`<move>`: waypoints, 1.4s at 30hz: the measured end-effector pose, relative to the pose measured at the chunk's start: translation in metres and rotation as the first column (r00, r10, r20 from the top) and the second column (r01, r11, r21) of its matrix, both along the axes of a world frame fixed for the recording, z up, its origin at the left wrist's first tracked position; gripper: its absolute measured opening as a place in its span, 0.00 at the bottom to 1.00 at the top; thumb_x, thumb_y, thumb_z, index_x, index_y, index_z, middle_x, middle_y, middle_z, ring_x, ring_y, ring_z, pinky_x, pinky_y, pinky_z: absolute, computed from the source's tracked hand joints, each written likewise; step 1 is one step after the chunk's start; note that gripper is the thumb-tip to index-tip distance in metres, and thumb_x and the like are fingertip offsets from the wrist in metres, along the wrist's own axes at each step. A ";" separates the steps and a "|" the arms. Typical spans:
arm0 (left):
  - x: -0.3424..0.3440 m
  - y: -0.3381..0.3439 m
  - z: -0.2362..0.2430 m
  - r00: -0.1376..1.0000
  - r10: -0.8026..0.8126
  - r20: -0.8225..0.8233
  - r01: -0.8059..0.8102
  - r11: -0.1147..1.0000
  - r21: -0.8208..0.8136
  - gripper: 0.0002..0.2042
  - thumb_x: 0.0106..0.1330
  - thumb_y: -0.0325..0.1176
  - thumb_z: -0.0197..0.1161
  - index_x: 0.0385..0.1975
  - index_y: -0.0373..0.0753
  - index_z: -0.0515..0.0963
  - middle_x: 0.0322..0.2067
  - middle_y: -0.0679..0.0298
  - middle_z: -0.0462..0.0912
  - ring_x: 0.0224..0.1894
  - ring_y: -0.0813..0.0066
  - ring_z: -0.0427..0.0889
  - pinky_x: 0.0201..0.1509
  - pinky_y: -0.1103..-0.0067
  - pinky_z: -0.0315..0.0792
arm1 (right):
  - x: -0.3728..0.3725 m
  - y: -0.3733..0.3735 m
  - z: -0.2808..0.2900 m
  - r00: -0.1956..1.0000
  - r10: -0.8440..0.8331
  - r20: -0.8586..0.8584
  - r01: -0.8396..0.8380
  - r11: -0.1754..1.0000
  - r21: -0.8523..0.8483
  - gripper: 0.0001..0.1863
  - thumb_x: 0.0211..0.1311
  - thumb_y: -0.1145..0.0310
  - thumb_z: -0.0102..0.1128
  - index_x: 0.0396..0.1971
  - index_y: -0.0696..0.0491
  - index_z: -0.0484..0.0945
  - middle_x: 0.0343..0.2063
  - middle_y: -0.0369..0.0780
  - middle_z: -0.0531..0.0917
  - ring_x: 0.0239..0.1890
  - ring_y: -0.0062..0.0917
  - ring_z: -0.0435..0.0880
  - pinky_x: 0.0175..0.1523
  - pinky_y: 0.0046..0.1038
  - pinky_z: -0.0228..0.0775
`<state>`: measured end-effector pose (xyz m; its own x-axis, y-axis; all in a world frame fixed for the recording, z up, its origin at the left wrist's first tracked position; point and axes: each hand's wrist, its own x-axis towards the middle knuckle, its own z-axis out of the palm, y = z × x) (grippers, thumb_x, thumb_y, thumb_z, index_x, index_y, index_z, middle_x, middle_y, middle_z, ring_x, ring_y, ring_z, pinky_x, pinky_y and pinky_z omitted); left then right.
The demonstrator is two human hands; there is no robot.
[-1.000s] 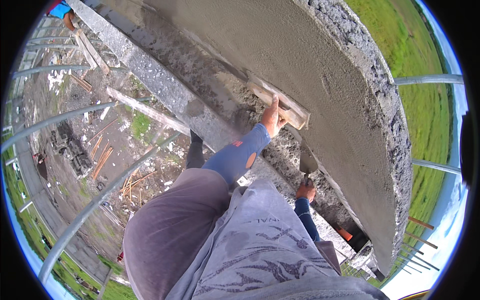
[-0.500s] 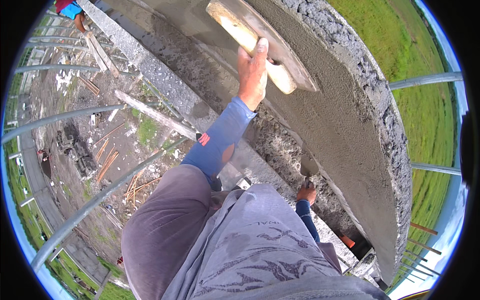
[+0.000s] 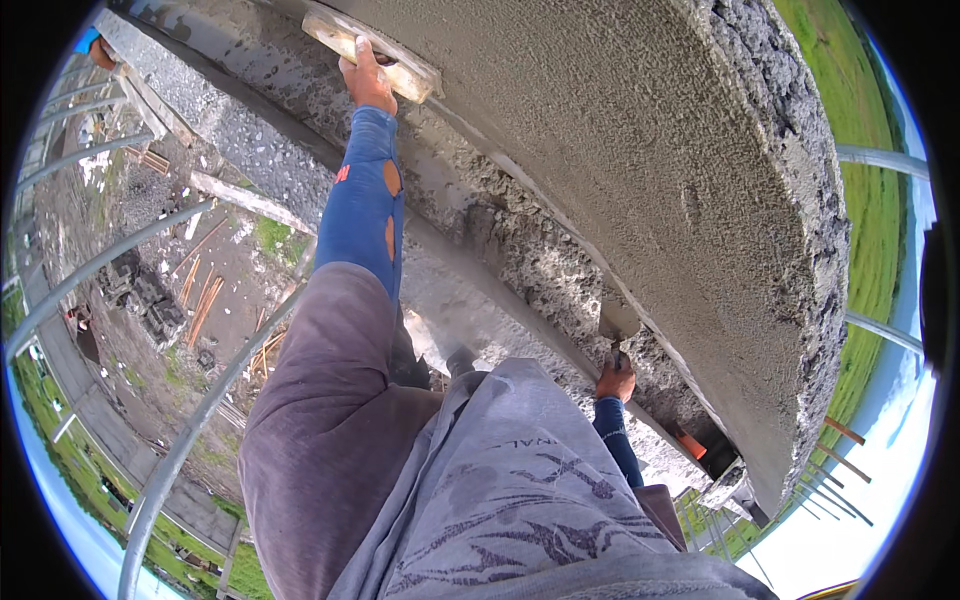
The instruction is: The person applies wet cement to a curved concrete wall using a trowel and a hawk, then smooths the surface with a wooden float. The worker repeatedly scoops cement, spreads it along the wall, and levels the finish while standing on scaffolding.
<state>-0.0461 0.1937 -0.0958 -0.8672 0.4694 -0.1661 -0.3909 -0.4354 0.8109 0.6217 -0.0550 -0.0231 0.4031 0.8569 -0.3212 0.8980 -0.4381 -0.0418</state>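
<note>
My left hand (image 3: 370, 82) is closed around the grip of a plastering float (image 3: 412, 80), with the arm stretched far out. The float lies at the lower edge of a wet grey mortar face (image 3: 620, 130), towards the upper left. Lower right, my right hand (image 3: 616, 380) grips the handle of a trowel (image 3: 620, 318). Its mortar-smeared blade points away from me over the rough trough (image 3: 540, 240) beside the wall's foot. Whether the blade touches the mortar there, I cannot tell.
A rough concrete edge (image 3: 790, 90) bounds the mortar face. An orange piece (image 3: 690, 444) lies in the trough near its right end. Metal poles (image 3: 190, 440) stand at the left, above ground strewn with timber (image 3: 205, 308). Another person's hand (image 3: 102, 54) shows at the upper left.
My left hand has swept the float left and down the mortar face to its lower edge, the arm now straighter. The right hand and trowel stay nearly in place. The view has shifted slightly.
</note>
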 end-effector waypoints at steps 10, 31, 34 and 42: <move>0.016 0.002 -0.036 0.997 -0.003 0.073 -0.004 0.996 0.093 0.29 0.71 0.41 0.66 0.65 0.38 0.62 0.43 0.65 0.74 0.40 0.74 0.73 0.45 0.68 0.75 | -0.004 0.000 0.004 1.000 -0.009 -0.024 0.010 1.000 0.012 0.19 0.62 0.57 0.64 0.51 0.48 0.84 0.41 0.49 0.87 0.45 0.46 0.86 0.51 0.45 0.76; 0.053 -0.073 -0.031 0.886 -0.237 0.398 0.229 0.971 0.067 0.05 0.60 0.26 0.56 0.33 0.35 0.78 0.34 0.62 0.80 0.37 0.61 0.80 0.47 0.65 0.78 | -0.003 0.002 0.004 0.998 -0.023 0.062 0.027 0.998 -0.064 0.20 0.63 0.52 0.64 0.51 0.45 0.84 0.42 0.48 0.88 0.46 0.47 0.86 0.52 0.45 0.76; 0.083 -0.069 -0.098 0.841 -0.103 0.531 0.226 0.959 -0.171 0.08 0.59 0.27 0.57 0.37 0.35 0.79 0.35 0.59 0.81 0.40 0.58 0.81 0.48 0.59 0.78 | -0.004 0.002 0.003 0.998 -0.020 0.055 0.021 1.000 -0.017 0.21 0.62 0.52 0.64 0.51 0.46 0.84 0.42 0.49 0.88 0.46 0.47 0.86 0.52 0.45 0.76; 0.185 -0.048 -0.150 0.646 0.028 0.763 0.354 0.875 -0.332 0.17 0.60 0.26 0.61 0.50 0.32 0.74 0.47 0.50 0.79 0.42 0.53 0.80 0.47 0.49 0.76 | -0.007 0.005 0.008 0.999 -0.027 0.043 0.031 0.993 -0.116 0.22 0.63 0.55 0.63 0.55 0.46 0.83 0.47 0.47 0.87 0.49 0.45 0.85 0.55 0.43 0.75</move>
